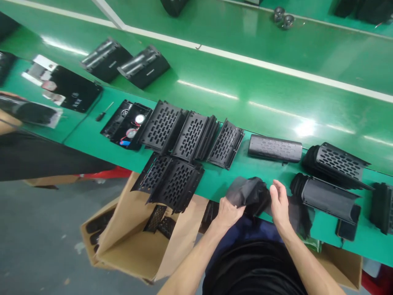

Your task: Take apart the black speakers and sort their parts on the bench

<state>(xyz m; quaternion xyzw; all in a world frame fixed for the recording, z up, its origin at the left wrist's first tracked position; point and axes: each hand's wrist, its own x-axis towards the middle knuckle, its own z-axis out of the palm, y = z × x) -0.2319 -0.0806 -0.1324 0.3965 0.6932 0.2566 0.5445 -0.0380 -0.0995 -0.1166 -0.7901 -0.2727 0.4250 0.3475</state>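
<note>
My left hand (229, 213) is closed on the near edge of a thin black cloth (242, 191) at the bench's front edge. My right hand (280, 203) is just right of the cloth, its fingers apart and nothing held in them. Another dark sheer cloth (299, 215) lies right of and partly behind my right hand. Beyond the hands, a black perforated cover (275, 148) lies on the green bench (211, 182). To the right, a curved dark panel (330, 198) leans beside stacked covers (340, 164).
Several perforated black panels (162, 127) stand left of the hands, some overhanging the front edge above an open cardboard box (135, 250). A phone (349, 223) lies at the right. A screwdriver (104, 112) and another person's arm (7, 121) are farther left.
</note>
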